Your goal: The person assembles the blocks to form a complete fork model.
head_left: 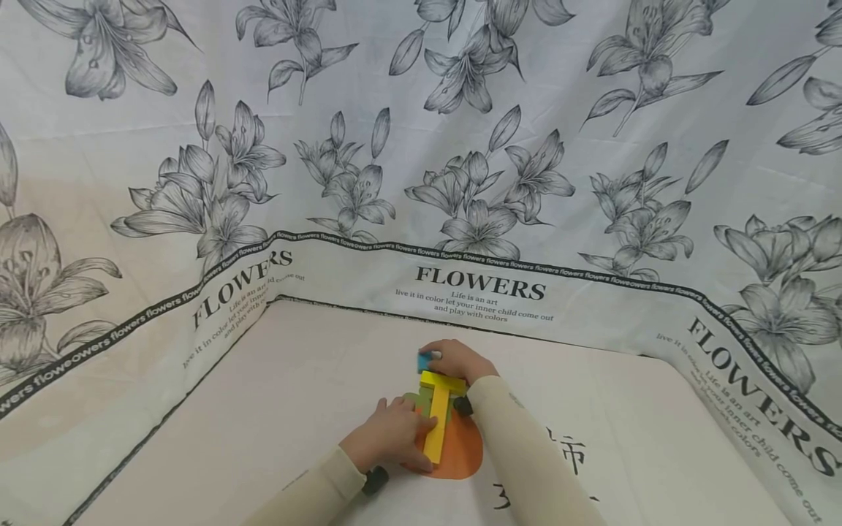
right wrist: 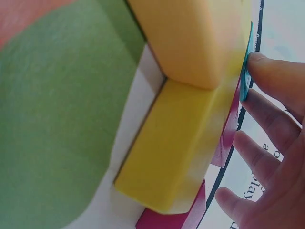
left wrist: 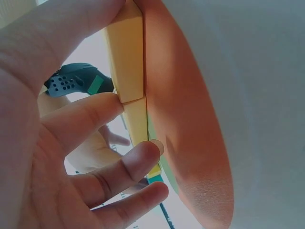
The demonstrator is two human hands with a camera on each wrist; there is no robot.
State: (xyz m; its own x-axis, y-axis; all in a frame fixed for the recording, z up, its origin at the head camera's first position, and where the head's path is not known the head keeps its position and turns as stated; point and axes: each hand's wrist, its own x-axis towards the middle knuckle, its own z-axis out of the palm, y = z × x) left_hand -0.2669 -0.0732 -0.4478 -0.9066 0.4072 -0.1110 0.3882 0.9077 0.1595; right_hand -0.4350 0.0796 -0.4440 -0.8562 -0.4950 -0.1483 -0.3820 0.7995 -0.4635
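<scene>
Yellow blocks lie in a T on a flat orange and green shape (head_left: 463, 449): a long bar (head_left: 439, 420) runs toward a crosspiece (head_left: 454, 381) at the far end. My left hand (head_left: 389, 435) rests at the bar's near end. Seen from the left wrist, its thumb and index fingertip touch a yellow block (left wrist: 127, 57), while the other fingers stay extended beside it. Beyond the crosspiece, my right hand (head_left: 459, 359) pinches a small blue piece (head_left: 424, 361), thin and edge-on in the right wrist view. Pink blocks (right wrist: 228, 138) show behind the yellow crosspiece there.
A pale cloth (head_left: 283, 409) covers the table, with black characters (head_left: 569, 456) printed to the right. Floral fabric (head_left: 473, 292) with lettering stands up along the back and sides. Each wrist wears a dark device (head_left: 376, 480).
</scene>
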